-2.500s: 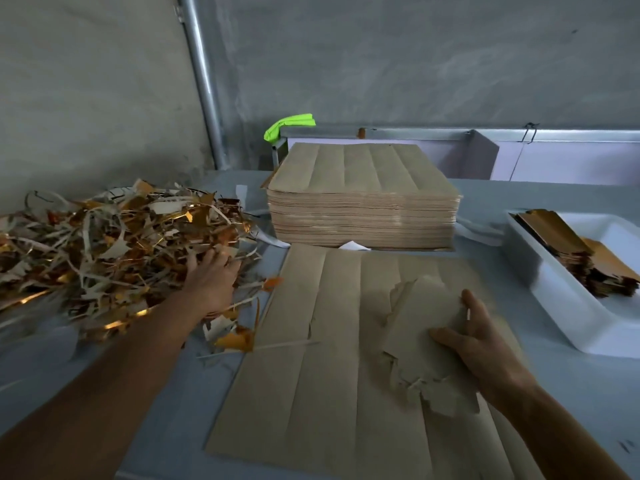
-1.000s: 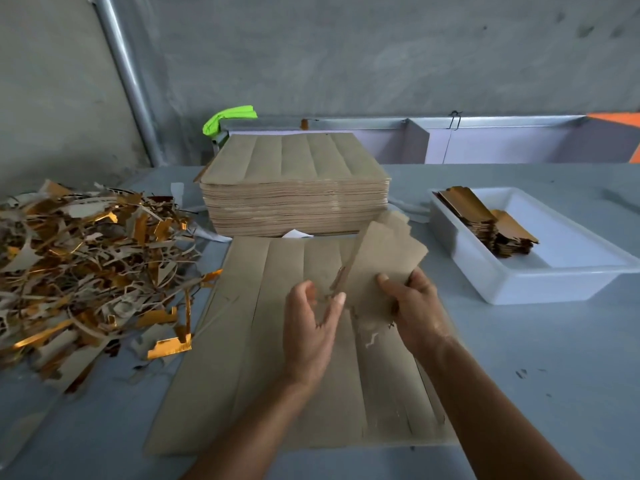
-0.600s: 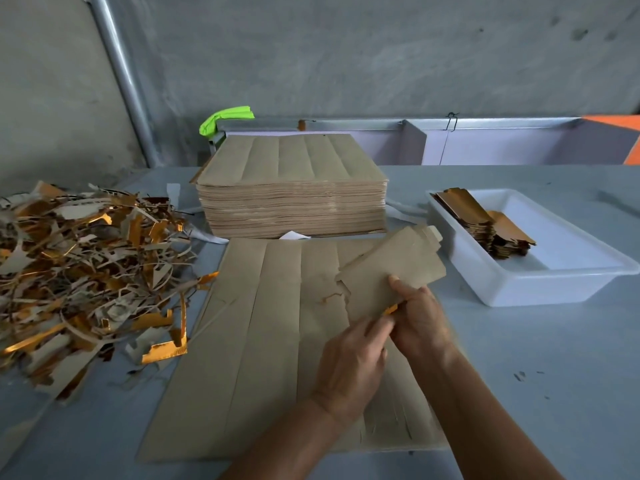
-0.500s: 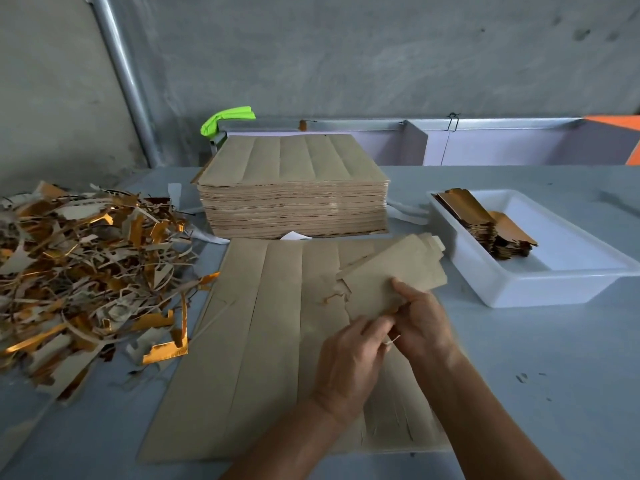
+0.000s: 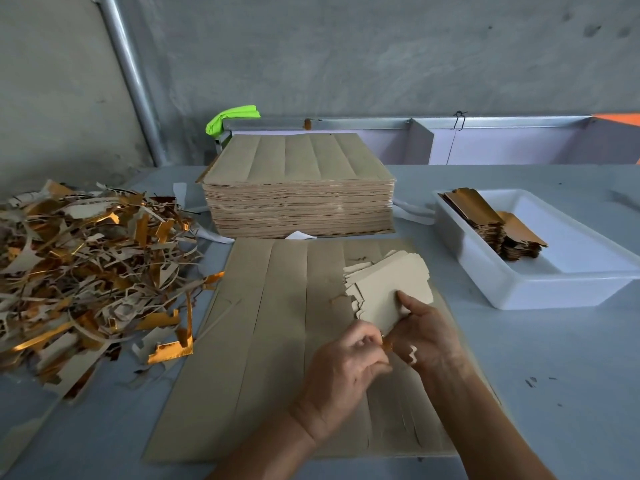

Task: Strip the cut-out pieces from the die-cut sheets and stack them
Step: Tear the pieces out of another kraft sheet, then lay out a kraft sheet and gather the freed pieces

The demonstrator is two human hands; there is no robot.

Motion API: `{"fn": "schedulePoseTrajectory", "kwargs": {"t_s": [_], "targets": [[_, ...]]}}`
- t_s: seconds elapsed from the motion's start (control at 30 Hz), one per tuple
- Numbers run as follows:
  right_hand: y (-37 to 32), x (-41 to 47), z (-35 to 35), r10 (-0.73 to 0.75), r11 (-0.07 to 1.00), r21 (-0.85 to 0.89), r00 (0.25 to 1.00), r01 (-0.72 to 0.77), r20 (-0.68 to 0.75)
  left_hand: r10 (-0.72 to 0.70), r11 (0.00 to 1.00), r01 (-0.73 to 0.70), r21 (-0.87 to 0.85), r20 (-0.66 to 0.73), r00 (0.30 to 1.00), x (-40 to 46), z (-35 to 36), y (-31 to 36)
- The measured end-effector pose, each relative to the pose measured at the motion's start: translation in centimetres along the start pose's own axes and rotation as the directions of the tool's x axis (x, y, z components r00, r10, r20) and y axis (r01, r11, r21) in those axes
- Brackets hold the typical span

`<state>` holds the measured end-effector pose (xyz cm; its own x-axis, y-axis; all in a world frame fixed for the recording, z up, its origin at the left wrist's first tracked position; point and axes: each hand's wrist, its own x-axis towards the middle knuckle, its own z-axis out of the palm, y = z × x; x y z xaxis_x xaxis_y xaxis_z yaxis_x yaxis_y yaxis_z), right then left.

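Note:
My right hand (image 5: 424, 337) grips a small bundle of tan cut-out pieces (image 5: 384, 289), held tilted just above a flat die-cut sheet (image 5: 277, 327) on the table. My left hand (image 5: 341, 368) has its fingers curled and pinches a small gold-edged scrap (image 5: 387, 345) at the bundle's near edge. A thick stack of die-cut sheets (image 5: 298, 199) stands behind. Stacked gold-faced cut-out pieces (image 5: 491, 223) lie in a white tray (image 5: 554, 289) at the right.
A big heap of gold and tan waste strips (image 5: 79, 265) covers the table's left side. A metal pipe (image 5: 128, 74) runs up the wall. A green object (image 5: 232, 117) and a metal frame (image 5: 415, 123) sit behind the stack.
The bundle has dropped lower over the sheet. My left hand has curled its fingers at the bundle's near edge, where a small gold scrap now shows.

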<state>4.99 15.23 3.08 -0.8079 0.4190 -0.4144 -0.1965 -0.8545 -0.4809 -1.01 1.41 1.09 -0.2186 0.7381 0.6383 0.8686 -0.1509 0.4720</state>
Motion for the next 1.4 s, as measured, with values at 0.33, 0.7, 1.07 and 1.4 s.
{"fn": "schedulePoseTrajectory", "kwargs": {"t_s": [0.33,0.7,1.07,1.4], "targets": [[-1.5,0.8,-3.1,-0.133,0.988,0.075,0.990,0.136,-0.044,-0.311,0.942,0.236,-0.238,-0.361,0.879,-0.3,-4.6,-0.6],[-2.0,0.3,-3.9,-0.203,0.978,-0.054,0.979,0.202,-0.022,-0.177,0.842,0.497,0.208,-0.764,0.620,0.7,-17.1,-10.5],[-0.3,0.4,-0.7,-0.341,0.831,-0.441,0.937,0.339,0.078,-0.500,0.292,0.594,0.750,-0.410,0.763,4.2,-11.3,-7.9],[2.9,-0.5,0.4,-0.505,0.454,-0.678,0.794,0.578,0.339,-0.588,0.493,0.524,-0.694,0.179,0.789,2.5,0.6,-4.3]]}}
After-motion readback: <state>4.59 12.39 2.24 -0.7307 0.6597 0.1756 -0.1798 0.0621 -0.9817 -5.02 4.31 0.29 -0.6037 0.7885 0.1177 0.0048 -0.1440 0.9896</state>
